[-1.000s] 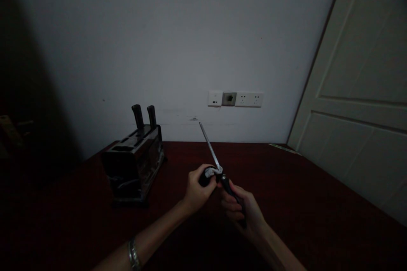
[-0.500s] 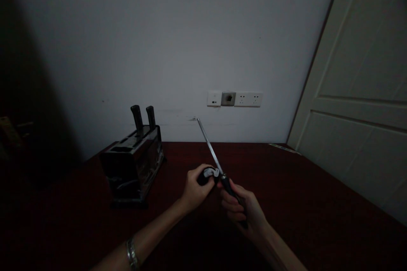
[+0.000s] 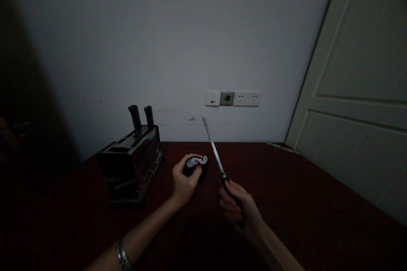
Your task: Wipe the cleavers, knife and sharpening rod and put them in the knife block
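Observation:
In my left hand (image 3: 183, 184) is a crumpled black-and-white cloth (image 3: 196, 161), pinched between thumb and fingers above the table. My right hand (image 3: 244, 207) wraps round the black handle of a honing steel (image 3: 213, 147). Its thin metal rod points up and away, leaning a little to the left. A gap separates the cloth from the rod. To the left of both hands stands a dark knife block (image 3: 118, 176), with two black-handled knives (image 3: 135, 117) upright in its slots.
A dark red table (image 3: 286, 186) spreads under everything and meets a pale wall (image 3: 178, 51) at the back. Sockets and a switch plate (image 3: 233, 98) sit on that wall. A panelled door (image 3: 359, 93) is on the right, with a thin strip (image 3: 282, 148) lying near it.
My left hand has moved left and slightly away with the cloth, off the base of the rod. The honing steel has shifted a little, its tip now farther right.

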Demonstrator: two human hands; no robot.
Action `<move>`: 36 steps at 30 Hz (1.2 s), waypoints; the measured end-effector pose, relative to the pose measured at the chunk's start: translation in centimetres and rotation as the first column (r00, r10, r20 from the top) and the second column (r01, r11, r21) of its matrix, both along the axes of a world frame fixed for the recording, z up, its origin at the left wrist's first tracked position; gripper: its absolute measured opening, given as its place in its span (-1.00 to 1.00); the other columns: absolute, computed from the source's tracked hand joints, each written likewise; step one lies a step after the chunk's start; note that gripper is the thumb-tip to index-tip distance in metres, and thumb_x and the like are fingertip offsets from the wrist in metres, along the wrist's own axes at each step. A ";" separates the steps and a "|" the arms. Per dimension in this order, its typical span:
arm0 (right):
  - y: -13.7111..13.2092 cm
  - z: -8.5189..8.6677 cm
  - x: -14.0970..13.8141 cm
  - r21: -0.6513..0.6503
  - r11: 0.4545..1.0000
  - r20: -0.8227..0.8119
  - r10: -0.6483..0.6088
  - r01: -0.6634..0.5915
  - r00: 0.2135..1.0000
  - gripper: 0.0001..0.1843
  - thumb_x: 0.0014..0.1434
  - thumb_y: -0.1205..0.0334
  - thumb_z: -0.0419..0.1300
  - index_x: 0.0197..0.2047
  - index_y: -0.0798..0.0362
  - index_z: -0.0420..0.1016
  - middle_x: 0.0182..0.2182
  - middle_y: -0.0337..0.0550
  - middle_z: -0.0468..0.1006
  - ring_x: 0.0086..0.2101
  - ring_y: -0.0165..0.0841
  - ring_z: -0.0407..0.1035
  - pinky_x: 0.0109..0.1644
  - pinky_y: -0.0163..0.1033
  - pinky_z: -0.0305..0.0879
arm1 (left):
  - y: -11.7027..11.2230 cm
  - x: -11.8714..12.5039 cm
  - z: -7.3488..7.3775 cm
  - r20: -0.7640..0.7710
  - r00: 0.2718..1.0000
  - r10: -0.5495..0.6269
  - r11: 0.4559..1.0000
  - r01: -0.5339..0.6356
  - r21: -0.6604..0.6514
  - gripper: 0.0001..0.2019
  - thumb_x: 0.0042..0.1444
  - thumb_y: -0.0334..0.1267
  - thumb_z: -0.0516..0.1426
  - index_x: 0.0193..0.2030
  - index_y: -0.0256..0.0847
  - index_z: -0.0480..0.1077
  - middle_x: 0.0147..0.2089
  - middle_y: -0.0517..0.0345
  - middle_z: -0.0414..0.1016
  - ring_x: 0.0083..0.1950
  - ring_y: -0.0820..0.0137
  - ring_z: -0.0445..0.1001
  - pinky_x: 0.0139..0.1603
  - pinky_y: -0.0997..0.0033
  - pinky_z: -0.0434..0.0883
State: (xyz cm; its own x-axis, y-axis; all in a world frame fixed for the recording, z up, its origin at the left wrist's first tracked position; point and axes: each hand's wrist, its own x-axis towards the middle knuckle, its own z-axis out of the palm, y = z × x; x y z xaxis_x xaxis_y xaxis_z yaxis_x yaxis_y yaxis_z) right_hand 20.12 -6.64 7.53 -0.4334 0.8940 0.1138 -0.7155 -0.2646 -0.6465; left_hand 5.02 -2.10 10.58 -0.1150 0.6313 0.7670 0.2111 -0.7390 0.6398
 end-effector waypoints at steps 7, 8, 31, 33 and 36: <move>0.0 -0.1 -0.4 0.017 0.990 0.150 -0.143 0.142 0.978 -0.70 -0.04 0.07 0.26 -0.33 0.08 0.32 -0.66 -0.39 0.29 -0.76 -0.64 -0.04 -0.79 -0.51 -0.18 | -0.6 0.7 -0.3 -0.120 0.982 -0.149 0.983 0.160 0.086 -0.89 -0.03 -0.44 0.06 -0.35 -0.24 0.37 -0.37 0.12 0.46 -0.32 0.42 0.44 -0.28 0.46 0.38; 0.0 -0.1 -0.4 0.013 0.987 0.160 -0.158 0.158 0.974 -0.69 -0.05 0.08 0.26 -0.32 0.09 0.33 -0.64 -0.38 0.29 -0.75 -0.64 -0.02 -0.79 -0.51 -0.16 | -0.6 0.8 -0.4 -0.134 0.978 -0.162 0.980 0.175 0.095 -0.88 -0.03 -0.45 0.05 -0.33 -0.24 0.37 -0.37 0.12 0.46 -0.32 0.42 0.44 -0.28 0.46 0.37; 0.0 -1.1 -1.0 0.027 0.972 0.217 -0.232 0.232 0.948 -0.66 -0.06 0.00 0.25 -0.36 0.08 0.32 -0.63 -0.41 0.22 -0.72 -0.63 -0.03 -0.73 -0.50 -0.10 | -0.6 1.4 -1.3 -0.245 0.952 -0.183 0.983 0.182 -0.026 -0.84 -0.03 -0.47 0.03 -0.30 -0.23 0.35 -0.38 0.18 0.46 -0.36 0.47 0.44 -0.30 0.52 0.36; 0.0 -1.1 -0.9 0.000 0.974 0.202 -0.223 0.228 0.954 -0.66 -0.07 0.01 0.26 -0.35 0.08 0.33 -0.64 -0.42 0.21 -0.72 -0.64 -0.04 -0.74 -0.50 -0.11 | -0.7 1.5 -1.4 -0.233 0.956 -0.180 0.984 0.171 -0.055 -0.85 -0.02 -0.47 0.03 -0.31 -0.24 0.36 -0.39 0.19 0.47 -0.38 0.47 0.44 -0.31 0.52 0.36; 0.0 -1.1 -0.8 -0.033 0.978 0.169 -0.198 0.206 0.966 -0.67 -0.07 0.04 0.27 -0.34 0.10 0.36 -0.65 -0.42 0.19 -0.73 -0.65 -0.06 -0.75 -0.50 -0.13 | -0.8 1.6 -1.3 -0.225 0.960 -0.168 0.985 0.157 -0.067 -0.86 -0.04 -0.47 0.05 -0.33 -0.25 0.36 -0.41 0.20 0.47 -0.38 0.47 0.45 -0.31 0.52 0.36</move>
State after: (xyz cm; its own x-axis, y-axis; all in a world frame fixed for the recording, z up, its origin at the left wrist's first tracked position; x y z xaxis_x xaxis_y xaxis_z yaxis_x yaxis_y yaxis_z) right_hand 19.32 -6.63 6.48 -0.2523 0.9676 0.0098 -0.6429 -0.1600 -0.7491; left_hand 6.60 -2.90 9.29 0.1675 0.6635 0.7292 0.2357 -0.7452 0.6238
